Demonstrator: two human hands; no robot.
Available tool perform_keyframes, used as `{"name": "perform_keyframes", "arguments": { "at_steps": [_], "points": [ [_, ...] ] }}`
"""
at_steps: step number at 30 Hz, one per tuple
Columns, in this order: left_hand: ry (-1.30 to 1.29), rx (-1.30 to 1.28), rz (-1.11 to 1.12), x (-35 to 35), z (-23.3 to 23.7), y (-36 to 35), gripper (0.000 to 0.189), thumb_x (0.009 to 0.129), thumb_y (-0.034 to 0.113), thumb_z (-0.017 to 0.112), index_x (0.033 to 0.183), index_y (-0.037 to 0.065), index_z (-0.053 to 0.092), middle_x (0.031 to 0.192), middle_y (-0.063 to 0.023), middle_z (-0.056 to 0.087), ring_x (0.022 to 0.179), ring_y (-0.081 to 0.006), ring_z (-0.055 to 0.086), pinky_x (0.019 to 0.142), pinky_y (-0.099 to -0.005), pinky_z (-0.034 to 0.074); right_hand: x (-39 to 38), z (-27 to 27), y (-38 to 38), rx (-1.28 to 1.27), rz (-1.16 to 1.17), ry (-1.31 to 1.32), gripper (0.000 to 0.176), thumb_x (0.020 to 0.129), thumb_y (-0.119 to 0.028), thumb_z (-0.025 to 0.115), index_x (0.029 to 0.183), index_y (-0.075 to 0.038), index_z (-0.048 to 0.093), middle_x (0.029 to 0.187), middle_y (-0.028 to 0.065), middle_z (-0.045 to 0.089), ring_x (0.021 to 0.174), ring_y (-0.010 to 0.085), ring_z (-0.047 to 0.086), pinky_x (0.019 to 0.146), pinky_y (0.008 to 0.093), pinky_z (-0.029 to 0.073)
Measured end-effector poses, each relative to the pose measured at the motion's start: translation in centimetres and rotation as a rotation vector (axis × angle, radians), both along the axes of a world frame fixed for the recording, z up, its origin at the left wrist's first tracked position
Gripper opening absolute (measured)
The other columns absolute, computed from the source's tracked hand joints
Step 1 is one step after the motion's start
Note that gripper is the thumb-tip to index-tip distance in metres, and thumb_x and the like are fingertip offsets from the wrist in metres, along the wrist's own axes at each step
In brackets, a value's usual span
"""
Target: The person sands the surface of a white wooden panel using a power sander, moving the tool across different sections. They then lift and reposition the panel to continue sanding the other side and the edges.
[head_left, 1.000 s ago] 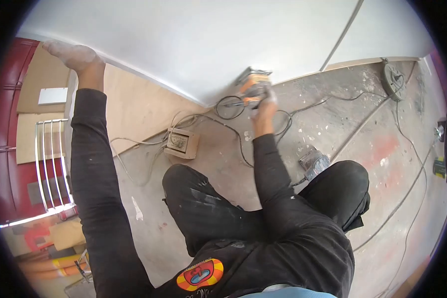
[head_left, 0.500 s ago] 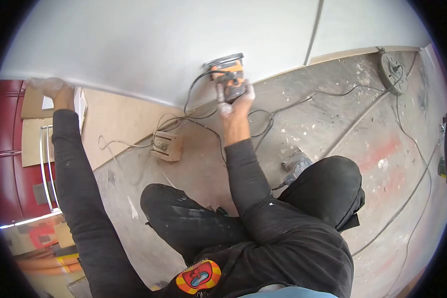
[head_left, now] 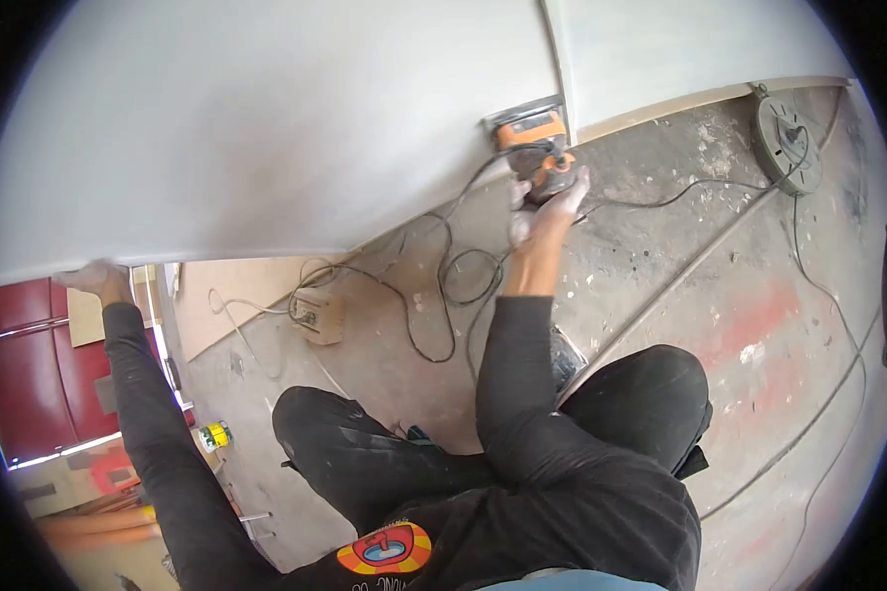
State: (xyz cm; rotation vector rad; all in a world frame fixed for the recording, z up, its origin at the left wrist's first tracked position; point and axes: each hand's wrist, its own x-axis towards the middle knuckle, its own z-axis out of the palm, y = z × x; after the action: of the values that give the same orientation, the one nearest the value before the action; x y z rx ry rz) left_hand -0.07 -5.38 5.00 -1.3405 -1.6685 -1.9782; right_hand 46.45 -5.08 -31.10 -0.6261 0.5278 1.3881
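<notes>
My right hand [head_left: 542, 212] is wrapped around the body of an orange and black electric sander [head_left: 532, 130]. The sander's flat pad rests against the white panel [head_left: 296, 118], close to a vertical seam [head_left: 559, 59]. From the tool a dark cable [head_left: 475, 187] runs down to the floor. Far to the left, my left hand [head_left: 97, 280] grips the panel's edge, its fingers partly hidden there. Pale dust coats both hands.
A cable reel [head_left: 788, 146] stands at the back right. A small wooden block-like box [head_left: 317, 315] sits on the stained floor [head_left: 660, 286] beside looped cables. A grey tool [head_left: 567, 360] is partly hidden behind my right arm. Dark red panels [head_left: 39, 379] show at left.
My right hand has moved the sander rightward along the panel, nearer the seam. The panel's left edge and my left hand on it appear lower in view; the seam appears further left.
</notes>
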Motion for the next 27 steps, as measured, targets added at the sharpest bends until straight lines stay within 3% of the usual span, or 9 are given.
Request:
{"name": "perform_keyframes", "arguments": {
  "at_steps": [2,4,5,7,8,18,23,27],
  "points": [
    [-0.097,-0.007,-0.066,0.9,0.3,-0.2,0.071,0.105,0.059,0.026,0.153,0.009,0.039,0.155,-0.0117,0.042,0.139,-0.0331,0.043,0.12,-0.0491,0.037,-1.8,3.0,-0.7,0.014,0.04,-0.048,0.057,0.102,-0.062,0.045,0.114,-0.008,0.058,0.094,0.0073,0.062,0.066,0.0167,0.055,0.054,0.0303,0.056],
    [-0.088,-0.019,-0.04,3.0,0.1,-0.3,0.071,0.105,0.06,0.025,0.153,0.009,0.038,0.154,-0.0112,0.043,0.139,-0.033,0.043,0.119,-0.0524,0.039,-4.5,5.3,-0.3,0.021,-0.117,-0.225,0.056,0.103,-0.061,0.043,0.111,-0.008,0.057,0.091,0.0064,0.061,0.064,0.0164,0.054,0.053,0.033,0.054],
    [0.038,-0.022,-0.014,1.5,0.2,-0.3,0.062,0.109,0.05,0.027,0.153,0.007,0.036,0.153,-0.0117,0.044,0.135,-0.0334,0.048,0.116,-0.0541,0.043,-4.7,6.4,-0.3,0.013,-0.111,-0.224,0.056,0.103,-0.061,0.043,0.111,-0.008,0.057,0.091,0.0064,0.061,0.064,0.0164,0.054,0.053,0.033,0.054],
    [0.011,-0.042,0.08,2.7,-0.4,-0.6,0.057,0.11,0.045,0.029,0.152,0.007,0.035,0.152,-0.0121,0.044,0.131,-0.0339,0.05,0.114,-0.0532,0.044,-4.3,7.9,-0.3,-0.03,-0.083,-0.124,0.055,0.104,-0.06,0.041,0.111,-0.008,0.057,0.089,0.0064,0.061,0.064,0.0167,0.054,0.054,0.0359,0.054],
    [-0.013,-0.052,0.168,3.2,-0.4,-0.5,0.053,0.11,0.039,0.031,0.152,0.006,0.034,0.151,-0.0125,0.044,0.128,-0.0343,0.053,0.113,-0.0523,0.046,-3.8,7.5,-0.3,-0.036,-0.081,-0.121,0.055,0.104,-0.06,0.041,0.111,-0.008,0.057,0.089,0.0064,0.061,0.064,0.0167,0.054,0.054,0.0359,0.054],
    [0.055,-0.082,0.288,3.3,-0.2,-0.5,0.051,0.108,0.034,0.037,0.151,0.006,0.035,0.149,-0.0145,0.046,0.128,-0.0351,0.053,0.11,-0.0529,0.049,0.8,0.7,0.9,-0.135,-0.029,-0.03,0.051,0.104,-0.055,0.043,0.105,-0.007,0.057,0.079,0.0065,0.06,0.056,0.0186,0.053,0.054,0.0363,0.052],
    [0.063,-0.078,0.314,3.1,-0.2,-0.4,0.05,0.107,0.031,0.04,0.15,0.006,0.035,0.148,-0.0157,0.047,0.128,-0.0355,0.054,0.109,-0.0533,0.05,1.5,-3.6,0.8,-0.218,0.041,0.061,0.049,0.099,-0.058,0.05,0.103,-0.01,0.058,0.078,0.0048,0.059,0.055,0.0179,0.052,0.055,0.0347,0.052],
    [0.048,-0.049,0.316,2.8,-0.2,-0.4,0.05,0.106,0.029,0.043,0.15,0.006,0.036,0.147,-0.0166,0.048,0.128,-0.0358,0.054,0.107,-0.0535,0.052,1.6,-6.9,0.6,-0.13,0.056,0.021,0.048,0.098,-0.059,0.05,0.1,-0.011,0.058,0.078,0.0041,0.059,0.056,0.0173,0.052,0.058,0.0364,0.055]
  ]
}}
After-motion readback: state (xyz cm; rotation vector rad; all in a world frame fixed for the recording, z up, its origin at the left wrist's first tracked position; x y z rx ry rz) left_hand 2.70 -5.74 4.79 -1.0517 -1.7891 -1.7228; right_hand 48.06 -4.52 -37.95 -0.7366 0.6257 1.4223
